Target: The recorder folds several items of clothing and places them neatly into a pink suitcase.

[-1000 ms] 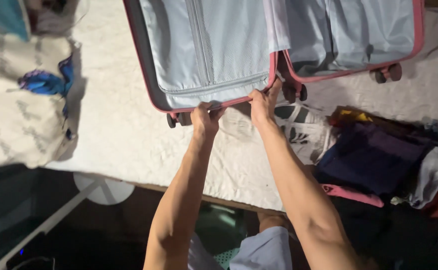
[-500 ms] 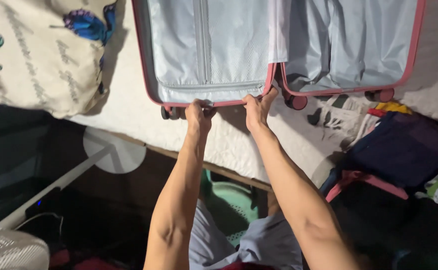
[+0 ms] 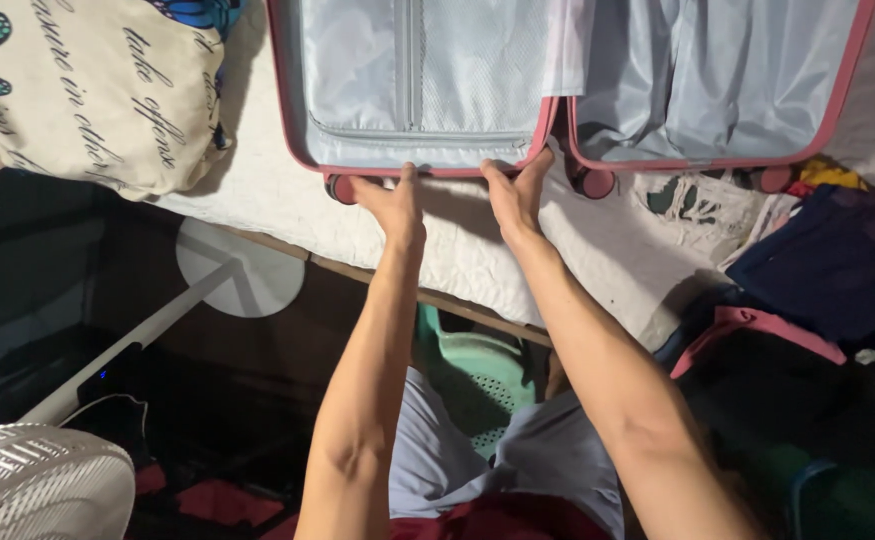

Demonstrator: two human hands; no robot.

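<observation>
Dim bedroom, white quilted bed [image 3: 288, 215] under your arms. Open pink hard-shell suitcase [image 3: 558, 130] lies flat on bed, both halves up, grey lining bare, zip divider in left half closed. Your left hand [image 3: 390, 200] flat, fingers extended against near rim by wheel. Your right hand [image 3: 514, 195] spread, fingertips on same rim near hinge; neither hand grips anything. Nothing packed yet: folded clothes [image 3: 838, 265] piled to right, beside case. Butterfly-print pillow [image 3: 88, 90] to left; white fan [image 3: 38, 490] on floor.
</observation>
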